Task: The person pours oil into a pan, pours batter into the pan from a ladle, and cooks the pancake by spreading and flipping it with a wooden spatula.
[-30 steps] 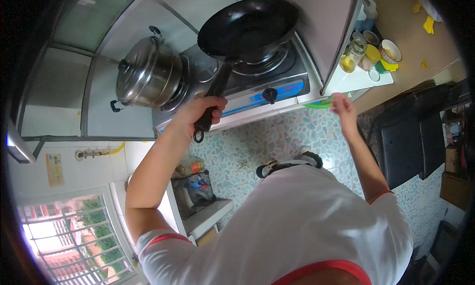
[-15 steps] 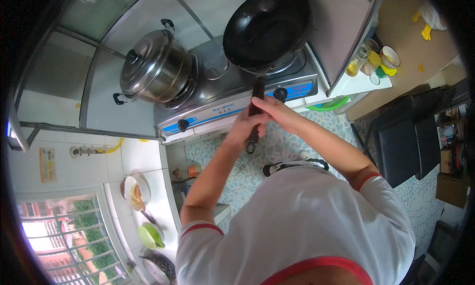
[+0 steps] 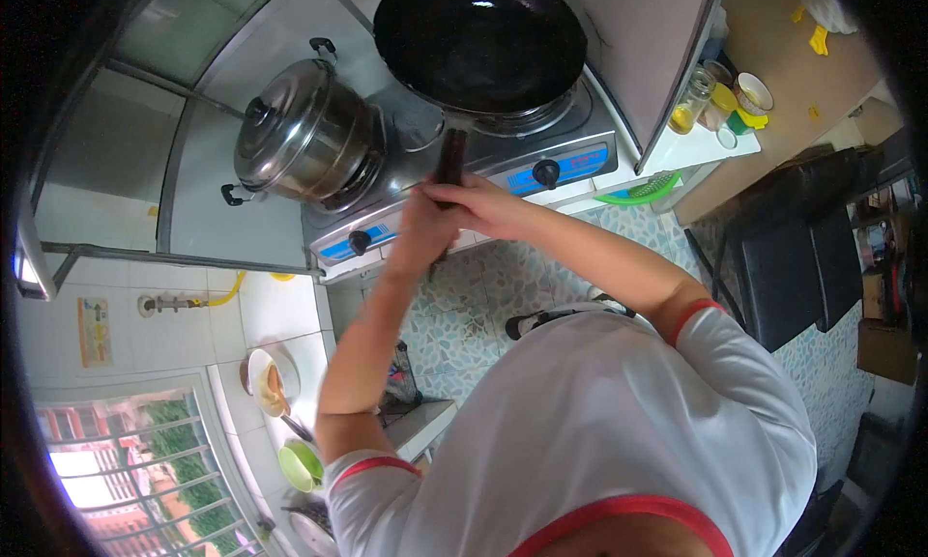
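Observation:
A black wok (image 3: 483, 50) is over the right burner, its inside partly showing and its dark handle (image 3: 449, 156) slanting toward me. My left hand (image 3: 425, 227) is closed around the lower part of that handle. Just above and to the right, my right hand (image 3: 476, 205) also wraps the handle, its fingers overlapping the left hand. Whether the wok's base touches the burner (image 3: 527, 122) I cannot tell. A lidded steel steamer pot (image 3: 304, 137) stands on the left burner of the gas stove (image 3: 570, 171).
Metal side panels (image 3: 633, 55) flank the stove. Jars (image 3: 691, 103) and a small bowl (image 3: 753, 92) stand on the right counter. Along the left counter are a white bowl (image 3: 255, 369) with a utensil and a green pan (image 3: 298, 466). A black chair (image 3: 773, 257) stands at the right.
The wok and its handle have shifted left, with both hands gripping the handle and moving along. The wok's rim has turned a little. The steamer pot stays put.

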### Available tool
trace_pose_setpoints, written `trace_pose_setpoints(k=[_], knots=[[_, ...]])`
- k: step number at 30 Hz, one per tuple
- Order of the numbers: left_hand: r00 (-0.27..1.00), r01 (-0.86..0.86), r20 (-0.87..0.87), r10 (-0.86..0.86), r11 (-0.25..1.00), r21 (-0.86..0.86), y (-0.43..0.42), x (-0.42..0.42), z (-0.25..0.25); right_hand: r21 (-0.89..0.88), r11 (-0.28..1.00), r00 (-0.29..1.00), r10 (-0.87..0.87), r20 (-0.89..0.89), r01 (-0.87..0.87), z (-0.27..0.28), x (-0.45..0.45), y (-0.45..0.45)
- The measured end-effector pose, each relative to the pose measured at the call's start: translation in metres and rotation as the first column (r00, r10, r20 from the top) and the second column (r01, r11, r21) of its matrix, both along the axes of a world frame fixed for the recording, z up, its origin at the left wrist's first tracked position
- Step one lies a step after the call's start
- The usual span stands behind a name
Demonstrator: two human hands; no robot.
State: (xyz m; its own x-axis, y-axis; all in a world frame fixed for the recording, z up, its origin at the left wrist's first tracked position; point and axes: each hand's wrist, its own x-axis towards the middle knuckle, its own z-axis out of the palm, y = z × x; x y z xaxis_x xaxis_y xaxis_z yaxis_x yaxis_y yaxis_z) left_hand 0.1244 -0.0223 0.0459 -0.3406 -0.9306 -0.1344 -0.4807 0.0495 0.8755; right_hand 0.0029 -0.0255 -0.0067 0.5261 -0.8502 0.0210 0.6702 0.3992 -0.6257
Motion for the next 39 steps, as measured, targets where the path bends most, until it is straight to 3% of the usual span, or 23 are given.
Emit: trace_pose_setpoints(k=[2,3,6,7,12,20,21,27,30,34,35,37,38,39], knots=[[0.986,0.047,0.155,-0.059,0.996,0.08,-0.005,0.012,0.03,-0.016,0.999,0.998,0.034,0.057,-0.033,0.021,0.01,0.002],[0.971,0.044,0.234,-0.043,0.999,0.001,0.0,0.013,0.045,-0.017,0.999,0.996,0.036,0.087,-0.035,0.031,0.016,0.004],[0.98,0.062,0.177,-0.09,0.985,0.159,-0.009,0.035,0.056,-0.007,0.999,0.982,0.052,0.18,-0.051,0.039,0.034,0.004],[0.98,0.042,0.19,-0.066,0.991,0.127,-0.001,0.031,0.072,-0.015,0.997,0.975,0.074,0.208,-0.072,0.044,0.038,0.005],[0.979,0.026,0.186,-0.083,0.957,0.29,0.01,0.036,0.109,-0.06,0.988,0.947,0.156,0.28,-0.145,0.067,0.044,0.018],[0.992,-0.094,0.12,0.044,0.887,0.453,0.036,0.041,0.149,-0.041,0.984,0.976,0.177,0.123,-0.173,0.098,0.034,0.047],[0.988,-0.154,0.056,0.145,0.86,0.487,0.047,0.035,0.157,-0.051,0.981,0.975,0.191,0.115,-0.187,0.101,0.032,0.051],[0.981,0.003,-0.142,0.129,0.731,0.682,0.064,0.05,0.144,-0.036,0.937,0.918,0.347,0.191,-0.347,0.108,0.014,0.075],[0.953,0.054,-0.238,0.187,0.67,0.741,0.077,0.045,0.129,-0.098,0.928,0.922,0.37,0.112,-0.36,0.102,0.0,0.083],[0.894,0.182,-0.415,0.167,0.711,0.679,0.089,0.035,0.076,-0.053,0.971,0.972,0.233,0.007,-0.232,0.081,-0.013,0.094],[0.917,0.175,-0.389,0.086,0.79,0.587,0.09,0.024,0.066,-0.024,0.977,0.977,0.211,-0.045,-0.212,0.072,-0.019,0.093],[0.86,0.23,-0.507,0.05,0.849,0.475,0.09,0.01,0.024,-0.021,0.98,0.969,0.193,-0.155,-0.199,0.057,-0.035,0.091],[0.89,0.203,-0.456,-0.014,0.907,0.369,0.087,-0.003,0.017,-0.021,0.981,0.96,0.186,-0.209,-0.195,0.049,-0.041,0.089],[0.893,0.192,-0.449,-0.039,0.935,0.3,0.083,-0.013,0.0,-0.027,0.996,0.955,0.075,-0.286,-0.087,0.039,-0.043,0.085]])
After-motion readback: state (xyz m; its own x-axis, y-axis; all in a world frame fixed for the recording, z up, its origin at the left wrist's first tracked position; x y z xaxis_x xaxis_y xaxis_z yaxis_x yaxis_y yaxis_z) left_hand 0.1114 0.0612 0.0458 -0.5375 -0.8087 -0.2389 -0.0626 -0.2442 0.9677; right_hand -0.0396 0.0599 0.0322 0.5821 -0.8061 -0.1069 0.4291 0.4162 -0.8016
